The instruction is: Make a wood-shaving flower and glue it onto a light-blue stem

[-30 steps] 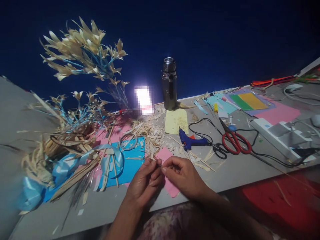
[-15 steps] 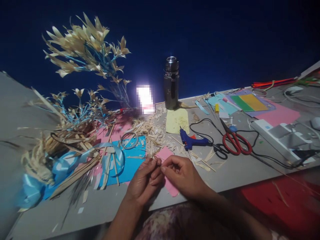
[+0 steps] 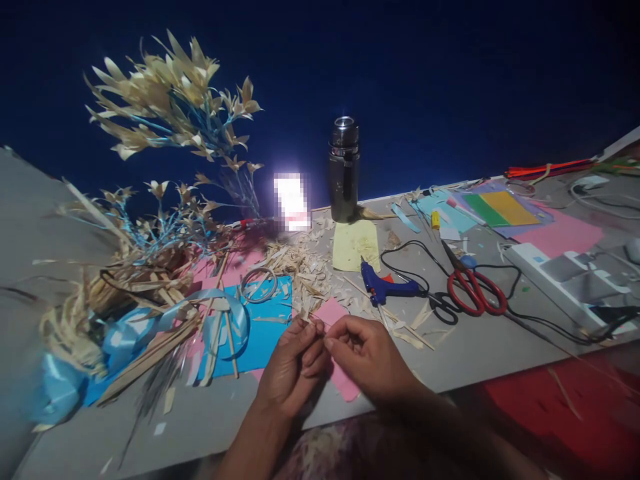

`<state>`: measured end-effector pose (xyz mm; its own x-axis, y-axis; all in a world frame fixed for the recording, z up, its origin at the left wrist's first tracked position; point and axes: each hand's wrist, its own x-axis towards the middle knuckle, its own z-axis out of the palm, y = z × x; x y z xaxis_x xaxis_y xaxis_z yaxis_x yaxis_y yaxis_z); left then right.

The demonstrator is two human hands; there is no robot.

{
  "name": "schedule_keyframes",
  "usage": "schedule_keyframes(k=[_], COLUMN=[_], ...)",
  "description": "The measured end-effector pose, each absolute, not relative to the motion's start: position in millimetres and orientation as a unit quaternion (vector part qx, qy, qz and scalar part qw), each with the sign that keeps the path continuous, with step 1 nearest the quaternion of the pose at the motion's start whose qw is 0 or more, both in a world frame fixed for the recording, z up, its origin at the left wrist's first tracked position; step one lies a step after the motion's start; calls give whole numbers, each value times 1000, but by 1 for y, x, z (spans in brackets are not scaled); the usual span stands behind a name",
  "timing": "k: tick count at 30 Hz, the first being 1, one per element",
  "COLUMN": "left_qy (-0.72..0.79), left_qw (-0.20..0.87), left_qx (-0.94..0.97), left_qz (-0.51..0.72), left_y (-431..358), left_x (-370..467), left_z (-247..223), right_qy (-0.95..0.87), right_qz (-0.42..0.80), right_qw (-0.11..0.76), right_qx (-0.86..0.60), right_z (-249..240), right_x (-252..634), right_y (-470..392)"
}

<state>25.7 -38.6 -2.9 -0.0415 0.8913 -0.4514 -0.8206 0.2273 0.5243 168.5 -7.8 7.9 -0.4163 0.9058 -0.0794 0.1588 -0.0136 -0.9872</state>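
Note:
My left hand (image 3: 297, 363) is closed in a pinch near the front edge of the table, its fingertips pressed on something too small to make out. Close beside it, my right hand (image 3: 367, 357) pinches too, thumb against forefinger, and what lies between them is hidden. Under both hands is a strip of pink paper (image 3: 345, 383). Just beyond the fingertips lies a heap of dry husk scraps (image 3: 307, 267). A blue glue gun (image 3: 387, 287) rests to the right of them, and a blue sheet (image 3: 270, 307) with a ring of tape (image 3: 259, 285) lies to the left.
Red-handled scissors (image 3: 477, 293), a black-handled pair (image 3: 445, 308) and a white power strip (image 3: 550, 287) with cables lie at right. A dark flask (image 3: 344, 173) stands at the back. Husk flowers on blue stems (image 3: 175, 100) rise at left, above light blue ribbon (image 3: 130, 330).
Both hands stay almost in place, pinching close together, with only slight finger movement. The whole view has shifted a little. Nothing on the table has visibly moved.

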Motion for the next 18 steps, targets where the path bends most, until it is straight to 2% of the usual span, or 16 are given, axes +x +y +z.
schedule_keyframes(k=[9,18], left_qy=[383,459], left_qw=[692,617], left_qx=[68,144], left_qz=[608,623], left_y=[-38,-40], left_x=[26,27], left_z=[-6,-4], right_qy=[-607,-599], right_qz=[583,590], right_qw=[325,323], right_qx=[-431,-433], right_z=[7,6], right_x=[168,168], right_y=[-11,-9])
